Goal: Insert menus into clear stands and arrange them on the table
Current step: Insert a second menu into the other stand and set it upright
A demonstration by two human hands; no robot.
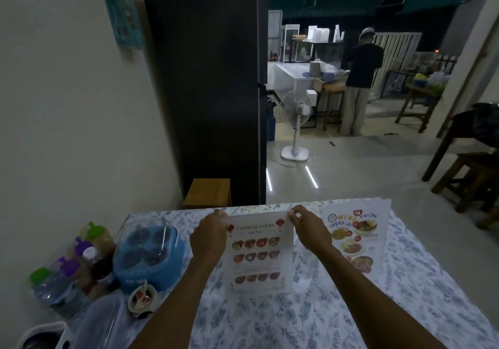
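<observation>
Both hands (210,236) (307,231) pinch the menu's (258,256) top corners.

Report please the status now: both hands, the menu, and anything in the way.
Left hand and right hand pinching top corners of Chinese food menu, upright on table. Second menu standing to its right. Blue container left, clear of it.
</observation>
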